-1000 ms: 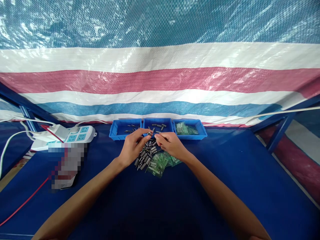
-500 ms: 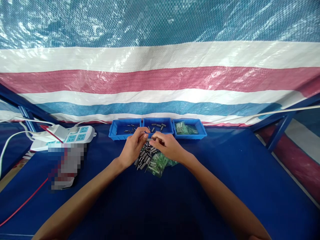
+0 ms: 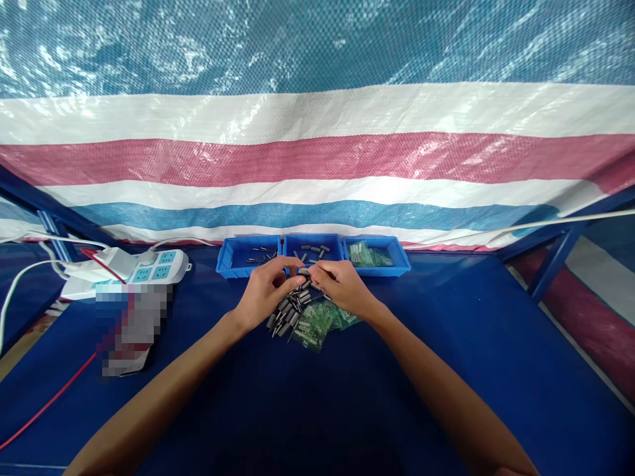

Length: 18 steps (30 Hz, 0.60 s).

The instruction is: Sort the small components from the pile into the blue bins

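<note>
Over a pile of small grey cylindrical pieces and thin dark pins (image 3: 286,316), my two hands meet fingertip to fingertip. My left hand (image 3: 268,288) is closed in a pinch, thumb below and forefinger above, around a small grey cylindrical piece (image 3: 303,271). My right hand (image 3: 346,285) is closed too, its thumb and forefinger pressed together at the right end of that piece. What those right fingertips hold is too small to make out. Below my right hand lie green-tinted clear plastic bags (image 3: 315,325) with small pale parts inside, touching the pile.
Three blue bins stand in a row behind my hands: the left bin (image 3: 233,271) with thin pins, the middle bin (image 3: 336,246) with grey cylinders, the right bin (image 3: 377,271) with green bags. A white power strip (image 3: 173,268) and cables occupy the table's left. Striped tarp hangs behind.
My hands have come together, the right one shifting slightly right and turning inward. The left thumb has moved right, and the grey piece now shows between the fingertips.
</note>
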Available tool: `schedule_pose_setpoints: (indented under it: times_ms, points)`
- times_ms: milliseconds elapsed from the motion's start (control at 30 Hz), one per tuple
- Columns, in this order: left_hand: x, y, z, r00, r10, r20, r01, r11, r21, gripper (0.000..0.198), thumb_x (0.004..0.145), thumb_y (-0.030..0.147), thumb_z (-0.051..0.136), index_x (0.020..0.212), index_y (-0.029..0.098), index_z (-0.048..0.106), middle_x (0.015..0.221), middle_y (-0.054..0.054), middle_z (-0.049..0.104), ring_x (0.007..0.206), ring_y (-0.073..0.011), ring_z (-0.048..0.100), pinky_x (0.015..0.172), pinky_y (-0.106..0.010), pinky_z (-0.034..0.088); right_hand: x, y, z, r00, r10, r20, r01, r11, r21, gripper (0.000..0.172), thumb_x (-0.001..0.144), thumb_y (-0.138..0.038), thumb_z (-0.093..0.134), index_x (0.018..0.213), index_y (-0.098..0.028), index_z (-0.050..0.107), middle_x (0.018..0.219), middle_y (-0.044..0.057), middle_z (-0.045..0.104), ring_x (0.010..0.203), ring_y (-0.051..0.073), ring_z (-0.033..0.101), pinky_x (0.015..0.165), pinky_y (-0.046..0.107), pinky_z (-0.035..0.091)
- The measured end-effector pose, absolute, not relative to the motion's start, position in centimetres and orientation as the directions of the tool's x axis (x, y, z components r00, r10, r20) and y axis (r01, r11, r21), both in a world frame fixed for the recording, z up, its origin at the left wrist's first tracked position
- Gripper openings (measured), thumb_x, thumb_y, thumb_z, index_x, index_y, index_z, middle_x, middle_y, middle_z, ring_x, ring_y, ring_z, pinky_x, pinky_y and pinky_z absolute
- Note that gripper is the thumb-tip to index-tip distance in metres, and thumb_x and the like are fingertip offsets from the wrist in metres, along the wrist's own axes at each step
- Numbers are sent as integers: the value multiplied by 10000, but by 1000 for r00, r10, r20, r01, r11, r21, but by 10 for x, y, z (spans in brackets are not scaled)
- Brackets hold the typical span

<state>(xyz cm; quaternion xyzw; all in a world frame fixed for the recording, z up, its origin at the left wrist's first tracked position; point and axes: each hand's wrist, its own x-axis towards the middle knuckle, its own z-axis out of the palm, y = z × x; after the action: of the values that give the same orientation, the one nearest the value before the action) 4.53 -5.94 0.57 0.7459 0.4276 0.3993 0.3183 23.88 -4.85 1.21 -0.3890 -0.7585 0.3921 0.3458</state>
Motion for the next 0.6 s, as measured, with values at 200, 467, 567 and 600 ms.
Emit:
schedule_pose_setpoints:
  times_ms: [200,467,567,600]
  points:
    - [46,-58,4,351,836,422,447,-545,709,248,859,376,616,990,167,650,815,-22,604,530,-65,421,510,-202,381,241,-46,8,-482,853,197,265,357,-896,425,959,-398,415,605,-165,446,496,-38,385,509,91,371,519,237,269]
    - [46,-57,4,369,811,453,459,-583,671,199,890,329,582,960,157,653,865,-36,622,582,-74,477,550,-206,406,241,-46,7,-500,845,190,255,354,-900,446,966,-408,402,591,-167,410,495,-41,367,509,85,358,525,236,272]
    - [46,-57,3,361,819,447,457,-573,681,191,892,321,580,961,160,654,866,-33,623,598,-78,487,559,-207,405,241,-46,9,-496,844,203,268,371,-889,450,967,-394,404,583,-161,426,497,-38,381,498,80,356,523,237,270]
    - [45,-57,3,354,822,446,454,-568,686,192,891,324,580,962,161,654,860,-33,622,596,-80,485,556,-208,404,241,-46,9,-492,845,208,273,377,-885,451,966,-387,408,578,-158,434,495,-38,383,494,79,358,523,237,271]
